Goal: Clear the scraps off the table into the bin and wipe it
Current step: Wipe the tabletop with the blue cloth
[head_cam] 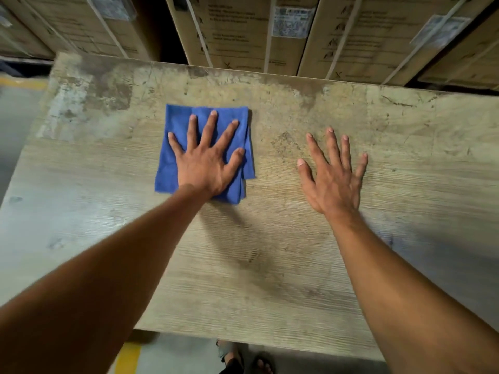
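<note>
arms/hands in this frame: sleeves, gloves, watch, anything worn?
Nothing worn. Left hand and right hand are bare: no gloves, rings or watch showing. Both forearms are bare up to the frame edge, no sleeve in view. Fingers have short nails.

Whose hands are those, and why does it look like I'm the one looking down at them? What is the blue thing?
There is no machine here, just a person. The one picture comes from a camera worn on the person's head, so you see what they see when they look down at their own arms.

The left hand lies flat with its fingers spread on a folded blue cloth, pressing it onto the table. It is not gripping the cloth. The right hand is open too, fingers spread over the bare tabletop beside the cloth, holding nothing.

The table is worn and stained wood. I see no scraps on it now, and no bin is in view. Behind the table stand big cardboard boxes. At the bottom edge you can see the person's feet in sandals.
</note>
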Available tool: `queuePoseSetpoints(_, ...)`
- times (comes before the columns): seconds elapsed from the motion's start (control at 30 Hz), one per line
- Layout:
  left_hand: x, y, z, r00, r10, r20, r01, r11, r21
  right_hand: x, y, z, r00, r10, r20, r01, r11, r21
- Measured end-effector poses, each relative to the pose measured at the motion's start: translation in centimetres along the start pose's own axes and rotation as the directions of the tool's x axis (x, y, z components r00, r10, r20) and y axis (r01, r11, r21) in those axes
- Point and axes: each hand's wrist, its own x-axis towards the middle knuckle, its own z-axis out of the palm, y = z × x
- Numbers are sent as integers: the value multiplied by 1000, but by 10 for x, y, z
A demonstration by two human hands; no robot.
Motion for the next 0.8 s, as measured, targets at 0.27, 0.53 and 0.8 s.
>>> queuePoseSetpoints(0.27, -102, 52, 31, 997, 18, 82, -18, 1000, 4, -2, -1, -2, 1000, -3, -10, 3, 1000, 4)
queuePoseSetpoints(0.53, 60, 96, 13, 1000, 17, 15, -17, 1000, -5, -1, 1, 4, 1000, 10, -24, -10, 1000, 10)
queuePoseSetpoints(0.8, 98, 104, 8, 999, 51, 1, -51, 999, -7, 0, 2, 6, 1000, 9, -30, -8, 1000, 11)
